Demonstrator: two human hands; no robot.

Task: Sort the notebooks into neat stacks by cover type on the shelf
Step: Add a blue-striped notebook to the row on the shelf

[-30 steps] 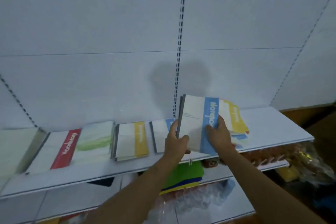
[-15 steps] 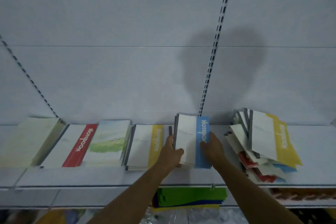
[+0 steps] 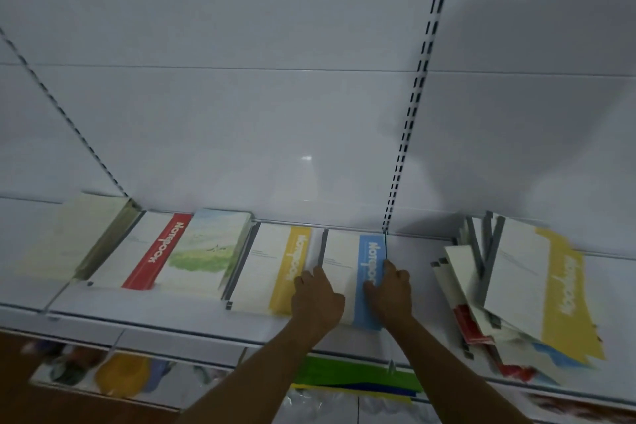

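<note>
A white notebook with a blue stripe (image 3: 344, 262) lies flat on the white shelf (image 3: 172, 317), right of the yellow-striped stack (image 3: 272, 268). My left hand (image 3: 316, 299) grips its left edge with curled fingers. My right hand (image 3: 389, 293) holds its right edge, thumb on the blue stripe and index finger along the side. Further left lie a red-striped notebook (image 3: 151, 251), a landscape-cover stack (image 3: 206, 248) and a pale cream stack (image 3: 65, 237). An untidy mixed pile (image 3: 523, 279) topped by a yellow-striped notebook sits at the right.
The white back panel rises straight behind the stacks, with a slotted upright rail (image 3: 413, 107) just behind the blue notebook. Bare shelf lies between the blue notebook and the mixed pile. Green and blue folders (image 3: 347, 375) and wrapped goods sit on the lower shelf.
Both hands carried the blue-striped notebook from over the mixed pile leftward and lowered it flat beside the yellow stack. The view has moved closer to the shelf.
</note>
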